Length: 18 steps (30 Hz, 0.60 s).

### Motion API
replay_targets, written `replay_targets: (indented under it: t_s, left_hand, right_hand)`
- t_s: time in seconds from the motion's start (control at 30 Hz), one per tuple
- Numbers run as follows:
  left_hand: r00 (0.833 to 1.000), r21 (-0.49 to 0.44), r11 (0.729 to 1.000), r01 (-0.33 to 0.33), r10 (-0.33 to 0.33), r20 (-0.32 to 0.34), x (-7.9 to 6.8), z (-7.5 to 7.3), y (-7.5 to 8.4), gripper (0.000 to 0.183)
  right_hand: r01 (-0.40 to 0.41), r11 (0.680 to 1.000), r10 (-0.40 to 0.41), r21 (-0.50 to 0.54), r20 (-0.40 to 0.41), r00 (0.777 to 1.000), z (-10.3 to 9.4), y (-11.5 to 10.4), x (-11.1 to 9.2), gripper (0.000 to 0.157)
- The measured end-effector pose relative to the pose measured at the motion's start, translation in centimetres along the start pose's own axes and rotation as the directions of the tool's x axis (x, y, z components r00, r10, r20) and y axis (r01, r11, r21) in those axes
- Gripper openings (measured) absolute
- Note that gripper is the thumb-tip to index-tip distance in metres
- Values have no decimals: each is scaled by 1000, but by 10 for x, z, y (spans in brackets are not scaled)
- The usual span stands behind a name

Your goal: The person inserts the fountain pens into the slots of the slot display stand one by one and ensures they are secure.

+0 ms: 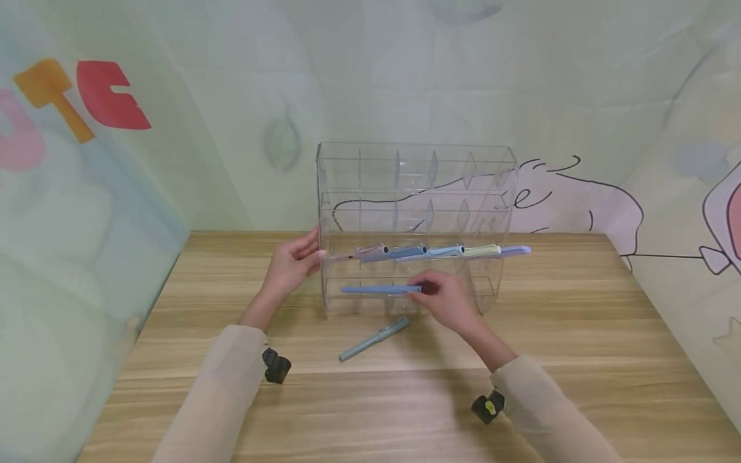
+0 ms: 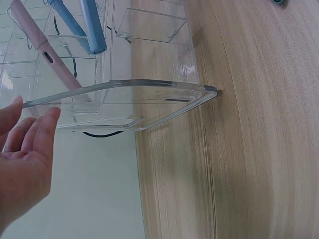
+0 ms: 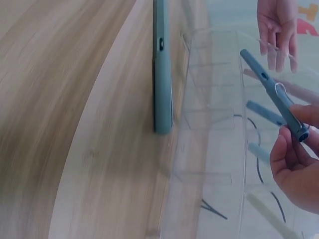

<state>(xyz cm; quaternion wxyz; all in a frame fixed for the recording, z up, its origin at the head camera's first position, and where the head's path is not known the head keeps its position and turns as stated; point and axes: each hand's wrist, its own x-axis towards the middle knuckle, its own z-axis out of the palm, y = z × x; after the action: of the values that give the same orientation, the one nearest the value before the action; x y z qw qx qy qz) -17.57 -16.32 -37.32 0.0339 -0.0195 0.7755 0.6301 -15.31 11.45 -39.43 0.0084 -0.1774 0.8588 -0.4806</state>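
A clear acrylic rack (image 1: 417, 212) with divided tiers stands upright on the table. My right hand (image 1: 446, 299) pinches a blue pen (image 1: 376, 289) by its cap end, holding it level before the lowest tier; in the right wrist view the pen (image 3: 271, 89) shows its metal clip. At the rack's left side, my left hand (image 1: 292, 263) touches the side panel with fingers fairly straight, as the left hand (image 2: 32, 144) also shows in its own wrist view. A teal pen (image 1: 373, 339) lies on the table in front of the rack.
Along a middle tier lie several pens: a pink pen (image 1: 370, 251), a darker blue pen (image 1: 408, 251), a light blue pen (image 1: 446, 251), a yellow-green pen (image 1: 483, 251) and a purple pen (image 1: 515, 250). Behind the wooden table (image 1: 405, 405) hangs a printed curtain (image 1: 231, 128).
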Motion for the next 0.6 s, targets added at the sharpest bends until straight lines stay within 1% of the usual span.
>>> replay_targets:
  t_s: [0.1,0.23,0.33,0.43,0.6]
  left_hand:
    - [1000,-4,1000,0,0,0,0,0,0,50]
    - [1000,1,1000,6,-6,-3,0,0,0,49]
    - [1000,4,1000,3,-3,-3,1,0,-1,49]
    - [1000,7,1000,1,-1,-4,1,1,-1,49]
    - [1000,17,1000,-1,1,-5,1,1,-2,49]
  right_hand:
    - [-16,1000,16,-1,0,1000,8,-2,2,12]
    - [1,1000,-1,-21,-4,1000,18,-6,5,10]
    - [16,998,-17,-56,-15,1000,26,-9,7,9]
    - [16,997,-18,-70,-25,1000,32,-10,9,8]
    - [9,998,-10,-61,-24,1000,41,-12,12,7]
